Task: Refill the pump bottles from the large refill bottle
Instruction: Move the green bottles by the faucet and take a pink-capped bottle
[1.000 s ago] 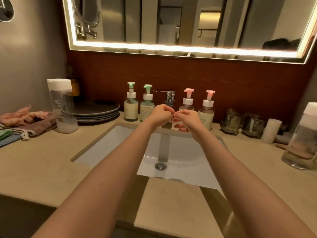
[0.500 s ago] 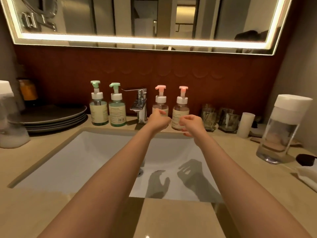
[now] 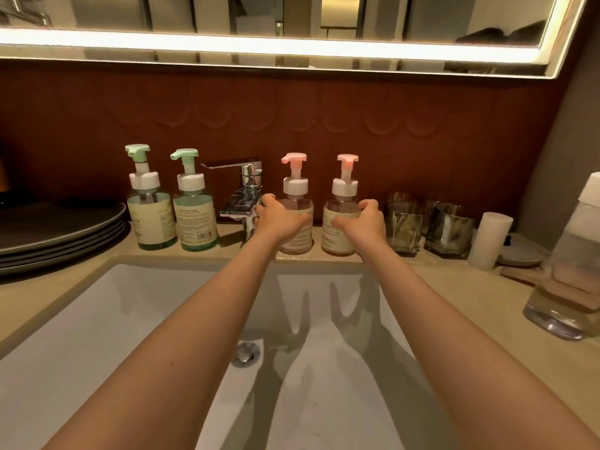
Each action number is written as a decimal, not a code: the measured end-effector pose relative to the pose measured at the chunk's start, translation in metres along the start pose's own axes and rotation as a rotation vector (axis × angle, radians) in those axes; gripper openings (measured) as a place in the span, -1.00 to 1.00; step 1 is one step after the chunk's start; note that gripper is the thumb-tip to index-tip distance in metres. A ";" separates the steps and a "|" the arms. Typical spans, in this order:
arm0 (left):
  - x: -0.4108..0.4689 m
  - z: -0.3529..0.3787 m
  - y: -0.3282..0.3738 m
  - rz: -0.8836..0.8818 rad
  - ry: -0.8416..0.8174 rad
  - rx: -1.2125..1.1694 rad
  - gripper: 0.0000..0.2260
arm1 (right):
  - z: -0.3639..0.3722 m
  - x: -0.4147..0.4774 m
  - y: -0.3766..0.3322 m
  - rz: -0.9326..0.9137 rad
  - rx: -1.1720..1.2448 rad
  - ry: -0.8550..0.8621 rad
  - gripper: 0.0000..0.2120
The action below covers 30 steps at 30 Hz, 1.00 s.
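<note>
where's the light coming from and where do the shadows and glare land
Head view: the lit strip under the mirror is blown out to white glare; it throws arm shadows into the sink; the left hand and right hand look soft; wide-angle bending curves the counter.

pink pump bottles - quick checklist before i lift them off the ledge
1. Left hand wrapped around left pink pump bottle: ok.
2. Right hand wrapped around right pink pump bottle: ok.
3. Both bottles upright, pumps on: ok.
4. Faucet close beside the left hand, may snag: not ok.
5. Glass holders close to the right hand: not ok.
6. Grip firm enough: cannot tell.
</note>
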<state>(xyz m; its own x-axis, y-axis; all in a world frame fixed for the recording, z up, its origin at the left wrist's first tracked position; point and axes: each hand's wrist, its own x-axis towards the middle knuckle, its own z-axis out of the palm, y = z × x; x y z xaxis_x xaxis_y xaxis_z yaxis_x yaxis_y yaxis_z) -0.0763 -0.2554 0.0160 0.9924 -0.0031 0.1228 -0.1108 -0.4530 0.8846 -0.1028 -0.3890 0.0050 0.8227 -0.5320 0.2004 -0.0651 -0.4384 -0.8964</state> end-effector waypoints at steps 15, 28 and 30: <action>0.049 0.015 -0.023 0.019 0.006 -0.046 0.05 | 0.036 0.036 0.007 -0.073 -0.119 0.050 -0.06; 0.042 0.012 -0.035 0.115 0.016 -0.024 -0.35 | 0.024 0.020 0.006 -0.078 -0.076 0.081 -0.18; 0.034 0.007 -0.031 0.120 -0.007 -0.045 -0.36 | 0.018 0.012 0.004 -0.077 -0.058 0.094 -0.21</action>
<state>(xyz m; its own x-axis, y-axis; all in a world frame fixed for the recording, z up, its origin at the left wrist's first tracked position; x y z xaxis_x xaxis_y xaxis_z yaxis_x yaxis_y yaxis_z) -0.0385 -0.2473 -0.0103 0.9723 -0.0614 0.2254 -0.2305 -0.4083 0.8833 -0.0826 -0.3842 -0.0029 0.7700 -0.5599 0.3061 -0.0388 -0.5198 -0.8534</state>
